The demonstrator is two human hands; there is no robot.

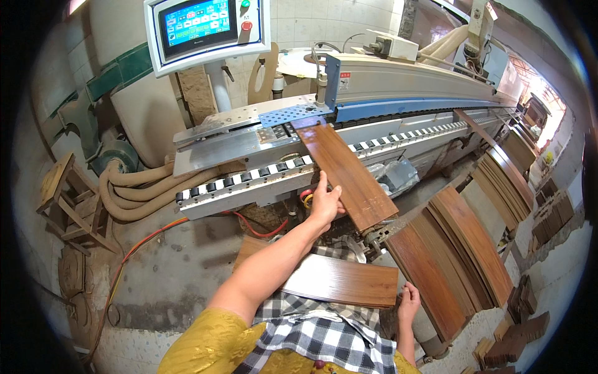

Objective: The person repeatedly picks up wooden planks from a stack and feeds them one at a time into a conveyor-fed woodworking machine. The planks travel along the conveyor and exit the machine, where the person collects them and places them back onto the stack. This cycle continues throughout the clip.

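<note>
My left hand (325,202) grips the near left edge of a brown wood-grain plank (348,175), thumb along the edge and fingers partly hidden beneath. The plank's far end lies under a blue perforated guard plate (294,114) at the infeed of an edge-processing machine (411,84). It crosses a rail of black and white rollers (266,172). More glossy planks (343,280) lie across my lap, over a checked apron (317,332). My right hand (409,301) is beside their right end, fingers curled; whether it touches them is unclear.
A control panel with a lit screen (198,23) stands at the back left. Stacked planks (448,262) rest to my right, with more stacks beyond. Ribbed hoses (140,189), a wooden stool (70,201) and red and yellow lines (140,248) are at left.
</note>
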